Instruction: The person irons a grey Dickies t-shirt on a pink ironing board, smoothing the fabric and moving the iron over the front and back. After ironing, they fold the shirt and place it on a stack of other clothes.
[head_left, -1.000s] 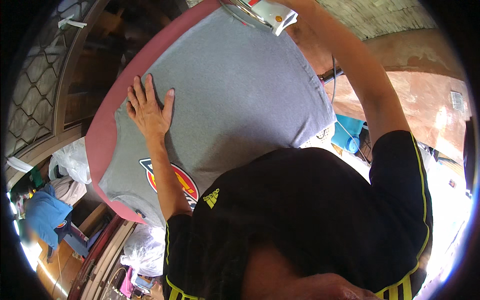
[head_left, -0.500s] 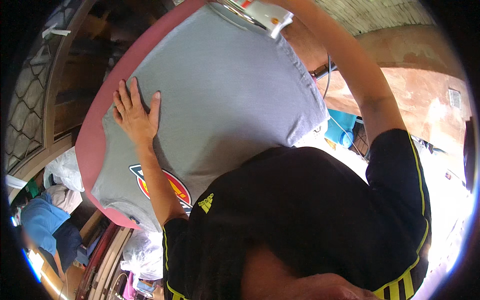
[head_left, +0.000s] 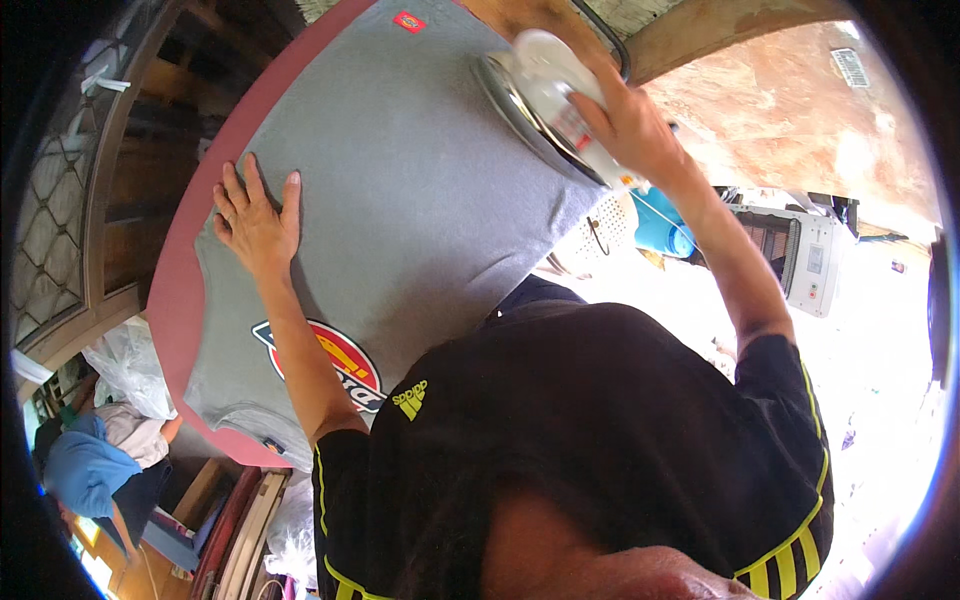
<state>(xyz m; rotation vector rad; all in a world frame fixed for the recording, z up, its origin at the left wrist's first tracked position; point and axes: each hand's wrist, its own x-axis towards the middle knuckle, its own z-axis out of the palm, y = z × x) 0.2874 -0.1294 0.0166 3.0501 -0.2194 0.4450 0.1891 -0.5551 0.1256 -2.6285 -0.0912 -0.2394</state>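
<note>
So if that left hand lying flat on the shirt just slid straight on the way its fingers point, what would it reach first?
The left hand points toward the board's far-left edge. It would cross a little more grey T-shirt, then reach the red ironing board rim. Nothing else shows in that line.

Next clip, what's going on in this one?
A person is ironing a grey T-shirt spread over a red-covered ironing board. The right hand grips a white clothes iron resting on the shirt near its far edge. The left hand lies flat, fingers spread, on the fabric by the board's left edge. A round printed emblem shows on the shirt's near end.
</note>
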